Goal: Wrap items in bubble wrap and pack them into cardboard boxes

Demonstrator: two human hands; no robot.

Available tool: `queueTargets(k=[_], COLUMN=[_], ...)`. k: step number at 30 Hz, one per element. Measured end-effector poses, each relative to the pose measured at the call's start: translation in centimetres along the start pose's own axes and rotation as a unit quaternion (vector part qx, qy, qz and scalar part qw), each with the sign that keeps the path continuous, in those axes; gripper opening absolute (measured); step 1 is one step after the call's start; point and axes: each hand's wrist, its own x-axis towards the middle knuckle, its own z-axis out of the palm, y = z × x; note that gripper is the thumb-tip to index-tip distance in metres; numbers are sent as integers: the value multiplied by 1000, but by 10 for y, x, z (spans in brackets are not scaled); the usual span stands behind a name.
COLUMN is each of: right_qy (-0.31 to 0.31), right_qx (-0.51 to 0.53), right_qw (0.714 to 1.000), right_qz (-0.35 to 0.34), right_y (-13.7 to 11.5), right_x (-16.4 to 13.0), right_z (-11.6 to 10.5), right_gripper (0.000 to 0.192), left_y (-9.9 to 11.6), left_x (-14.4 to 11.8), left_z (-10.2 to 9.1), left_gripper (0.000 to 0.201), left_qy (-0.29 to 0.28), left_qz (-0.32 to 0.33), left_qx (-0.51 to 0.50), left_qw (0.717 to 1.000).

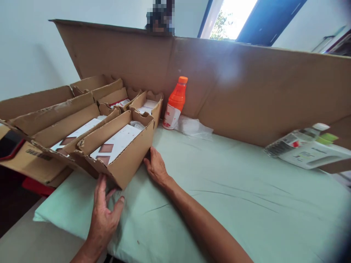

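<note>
A long open-topped cardboard box (134, 155) lies at the front right of a group of similar boxes. Inside it is a white box (116, 142) with brown squares printed on it, and a bit of clear plastic at its far end. My left hand (105, 210) is at the box's near end, fingers apart, the fingertips reaching its lower edge. Against the right side of the box rests my right hand (157, 166), with its fingers stretched along the wall near the far corner. Just left stands another cardboard box (68, 118) holding a similar white box.
An orange bottle (175, 102) stands behind the boxes, beside a clear plastic bag (192, 126). A clear bottle (296, 140) and a white jug (315, 155) lie at the right. A tall cardboard panel (246, 87) runs along the back of the green-covered table (233, 204).
</note>
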Motion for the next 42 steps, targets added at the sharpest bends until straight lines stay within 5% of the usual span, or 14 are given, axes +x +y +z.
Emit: queueTargets(k=[5, 10, 14, 19, 27, 35, 42], right_qy=[-77, -131, -160, -153, -181, -109, -73], right_qx=[-100, -142, -144, -140, -160, -250, -270], right_qw=[991, 977, 968, 966, 962, 962, 960], right_qz=[-40, -88, -128, -155, -131, -2, 27], right_y=[-13, -20, -24, -34, -24, 23, 25], right_x=[-27, -89, -145, -190, -220, -237, -248], right_z=[-2, -17, -30, -35, -55, -102, -107], right_gripper=[55, 53, 58, 57, 54, 53, 51], left_y=[-14, -24, -20, -8, 11, 10, 12], left_x=[3, -12, -32, -48, -43, -37, -35], left_z=[-8, -11, -10, -11, -19, -22, -26], left_gripper=[76, 71, 57, 35, 31, 27, 28], left_qy=[-20, -31, -76, -144, -168, -169, -181], left_qz=[-65, -73, 86, 259, 247, 226, 215], left_qx=[-18, 41, 129, 211, 293, 287, 278], left_qw=[998, 996, 985, 932, 908, 915, 918])
